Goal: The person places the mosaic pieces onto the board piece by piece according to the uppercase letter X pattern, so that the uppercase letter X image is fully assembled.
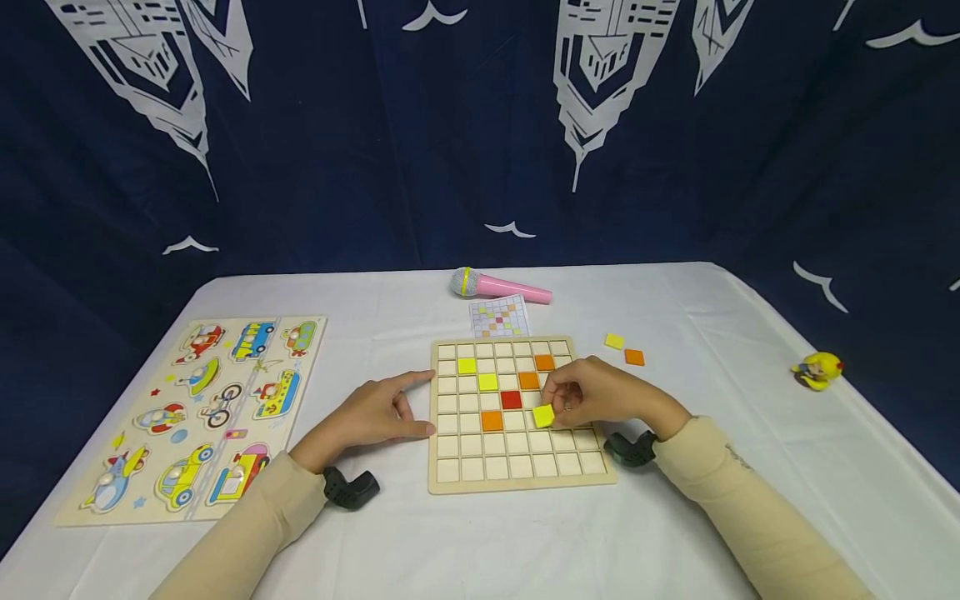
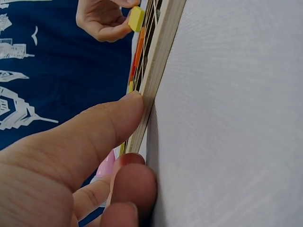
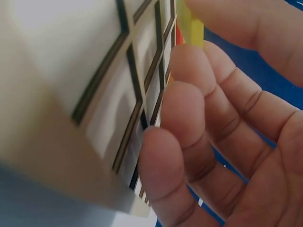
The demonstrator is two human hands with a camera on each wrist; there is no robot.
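A wooden grid board [image 1: 468,469] lies on the table between both hands. My right hand [image 1: 600,392] pinches a yellow square tile [image 1: 543,416] between thumb and fingers, just over the right half of the grid. In the right wrist view, that hand's other fingers [image 3: 182,113] curl close to the grid lines. My left hand [image 1: 371,411] rests at the board's left edge, its thumb and index fingertip touching the side. Two yellow tiles [image 1: 467,366], a red tile [image 1: 512,400] and several orange tiles [image 1: 492,421] sit in the grid's cells.
Behind the board lie a printed pattern card [image 1: 498,317] and a pink toy microphone [image 1: 513,288]. A loose yellow tile [image 1: 614,341] and orange tile [image 1: 634,357] lie to its right. A picture puzzle board [image 1: 187,417] is at left, a small yellow-headed figure [image 1: 817,370] at the right edge.
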